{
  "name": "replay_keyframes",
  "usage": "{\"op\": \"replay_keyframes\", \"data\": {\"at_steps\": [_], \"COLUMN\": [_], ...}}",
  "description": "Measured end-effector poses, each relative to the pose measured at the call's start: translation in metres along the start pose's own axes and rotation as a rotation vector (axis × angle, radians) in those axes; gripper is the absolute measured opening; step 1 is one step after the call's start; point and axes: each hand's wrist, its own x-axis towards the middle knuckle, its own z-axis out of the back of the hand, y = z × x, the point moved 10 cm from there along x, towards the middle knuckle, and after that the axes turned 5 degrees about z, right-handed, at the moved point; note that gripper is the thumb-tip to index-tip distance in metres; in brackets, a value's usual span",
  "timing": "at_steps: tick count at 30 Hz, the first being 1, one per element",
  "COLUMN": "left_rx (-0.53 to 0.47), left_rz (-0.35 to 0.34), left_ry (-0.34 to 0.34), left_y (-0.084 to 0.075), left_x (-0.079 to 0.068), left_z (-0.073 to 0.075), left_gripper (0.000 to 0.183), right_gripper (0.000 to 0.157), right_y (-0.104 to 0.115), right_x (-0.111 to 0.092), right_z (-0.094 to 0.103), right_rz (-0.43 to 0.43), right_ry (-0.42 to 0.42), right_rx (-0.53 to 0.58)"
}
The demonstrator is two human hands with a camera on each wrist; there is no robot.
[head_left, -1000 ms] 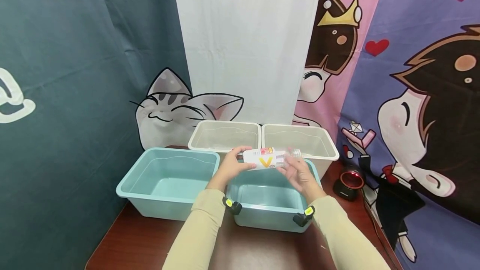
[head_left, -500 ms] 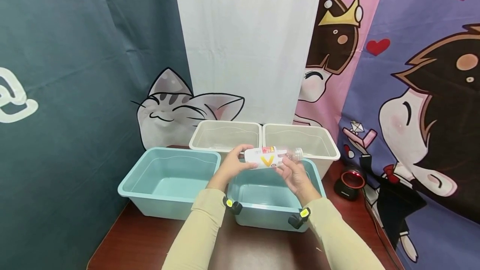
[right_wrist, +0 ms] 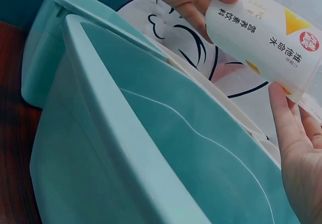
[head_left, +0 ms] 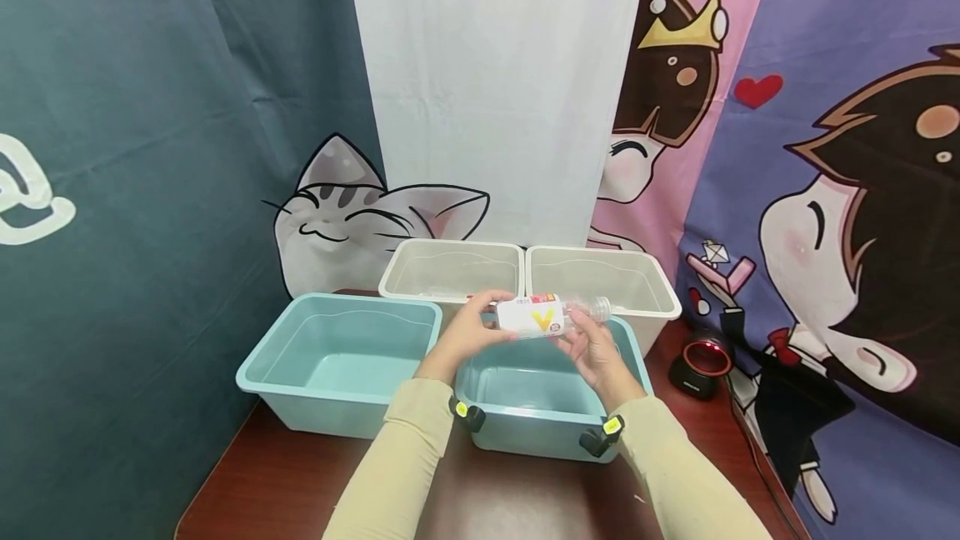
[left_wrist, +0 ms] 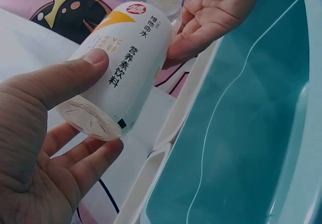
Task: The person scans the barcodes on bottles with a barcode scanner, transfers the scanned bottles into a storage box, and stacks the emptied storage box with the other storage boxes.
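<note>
A clear plastic drink bottle [head_left: 531, 317] with a white label and a yellow V lies sideways in the air over the right blue bin [head_left: 551, 421]. My left hand [head_left: 468, 332] grips its base end; in the left wrist view the thumb presses the label and the fingers sit at the bottom. My right hand [head_left: 594, 354] holds the bottle by its shoulder, near the ribbed neck end. Chinese print on the label shows on the bottle [right_wrist: 264, 38] in the right wrist view. Part of the right fingers is hidden behind the bottle.
A second blue bin [head_left: 322, 412] stands to the left. Behind are two off-white bins, left [head_left: 450, 247] and right [head_left: 660, 307]. A black device with a red-lit ring [head_left: 700, 365] and its cable sit at the right table edge. Printed cloth hangs behind.
The bottle has shifted slightly to the right. My right hand, blurred against the shoulder a second ago, is now steady there. The left hand keeps its hold at the base end.
</note>
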Motion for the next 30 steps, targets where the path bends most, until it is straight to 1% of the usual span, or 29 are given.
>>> {"op": "replay_keyframes", "data": {"at_steps": [2, 6, 9, 13, 16, 22, 27, 30], "left_rx": [-0.007, -0.004, 0.000, -0.010, -0.013, -0.017, -0.014, -0.022], "left_rz": [0.004, 0.017, 0.030, 0.037, 0.040, 0.026, 0.029, 0.037], "left_ry": [-0.014, -0.034, -0.046, -0.061, -0.069, -0.067, -0.057, -0.046], "left_y": [0.001, 0.002, 0.004, 0.006, 0.005, 0.000, -0.002, -0.001], "left_x": [0.000, 0.001, 0.001, 0.002, 0.002, 0.002, 0.003, 0.003], "left_z": [0.000, 0.001, 0.001, 0.001, 0.002, 0.001, 0.000, -0.001], "left_gripper": [0.061, 0.060, 0.059, 0.058, 0.058, 0.056, 0.055, 0.055], "right_gripper": [0.031, 0.048, 0.055, 0.056, 0.055, 0.051, 0.047, 0.042], "right_y": [-0.001, -0.004, -0.006, -0.007, -0.009, -0.013, -0.013, -0.013], "right_x": [0.000, -0.001, -0.003, -0.006, -0.008, -0.009, -0.011, -0.010], "right_z": [0.000, -0.001, -0.006, -0.017, -0.022, -0.027, -0.037, -0.039], "right_rz": [-0.009, -0.031, -0.036, -0.021, -0.009, 0.008, 0.029, 0.040], "right_ry": [-0.002, 0.004, 0.034, 0.091, 0.100, 0.077, 0.130, 0.148], "right_rx": [0.006, 0.028, 0.062, 0.127, 0.153, 0.139, 0.145, 0.148]}}
